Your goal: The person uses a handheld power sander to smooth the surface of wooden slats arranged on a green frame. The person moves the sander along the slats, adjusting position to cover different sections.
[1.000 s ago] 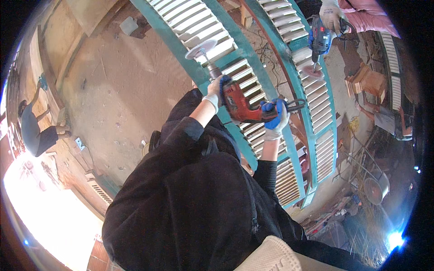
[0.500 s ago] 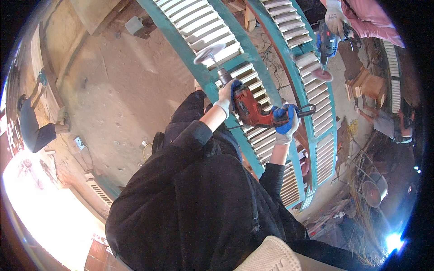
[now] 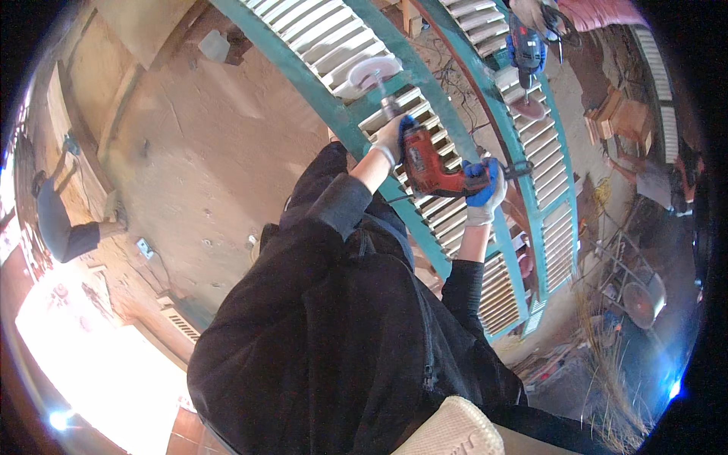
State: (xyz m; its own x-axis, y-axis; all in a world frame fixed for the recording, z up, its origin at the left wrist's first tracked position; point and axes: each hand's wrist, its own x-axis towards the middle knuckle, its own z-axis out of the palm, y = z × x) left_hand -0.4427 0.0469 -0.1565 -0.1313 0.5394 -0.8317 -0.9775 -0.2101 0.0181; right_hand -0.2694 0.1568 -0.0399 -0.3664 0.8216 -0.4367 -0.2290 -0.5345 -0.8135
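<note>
A red electric drill [image 3: 427, 163] lies across my two gloved hands. My left hand [image 3: 393, 139] is closed round its front end, just behind the chuck. My right hand [image 3: 487, 186] grips the rear handle, near the black cord. From the chuck a shaft carries a round sanding disc [image 3: 373, 70], blurred, over the pale slats of a green-framed louvered panel [image 3: 322, 80]. Whether the disc touches the slats I cannot tell. Both gloves are white with blue on the fingers.
Alongside runs a second louvered panel [image 3: 542, 171]. At the upper right, a co-worker's gloved hand [image 3: 533, 14] holds a blue drill [image 3: 526, 53] with its own disc [image 3: 528, 107]. Wooden blocks [image 3: 620, 121] lie beyond, and another person [image 3: 61, 220] bends at the far left.
My drill and both hands have shifted slightly right in view, and the disc has moved up and right. The co-worker's drill has moved left and up in view.
</note>
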